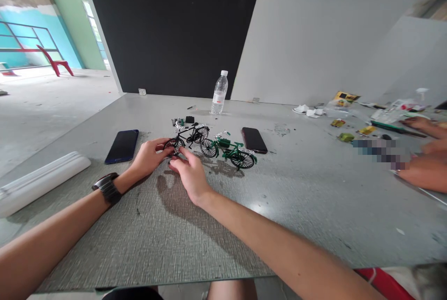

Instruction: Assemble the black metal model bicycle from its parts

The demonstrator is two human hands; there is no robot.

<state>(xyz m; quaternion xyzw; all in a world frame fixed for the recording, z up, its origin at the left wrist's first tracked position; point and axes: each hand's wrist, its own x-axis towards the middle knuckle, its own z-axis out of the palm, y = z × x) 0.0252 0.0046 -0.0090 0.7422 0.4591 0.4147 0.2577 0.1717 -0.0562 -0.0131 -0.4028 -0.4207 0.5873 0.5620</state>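
A small black model bicycle [191,135] with a silver handlebar and rear rack stands upright on the table. My left hand [151,155] has its thumb and fingers closed on the front wheel at its left side. From the near right, my right hand [193,175] reaches the same wheel, its bent fingertips at the lower rim; their exact contact is partly hidden. Just right of it stands a green model bicycle [228,150] with black wheels, touched by neither hand. Small dark and green loose parts [179,121] lie behind the black bicycle.
Phones lie to the left [122,145] and right [254,140]. A water bottle [219,93] stands behind, before an upright black panel [174,25]. A long white case [45,181] rests at the left. Another person's hands [424,151] work among packets [344,97] far right.
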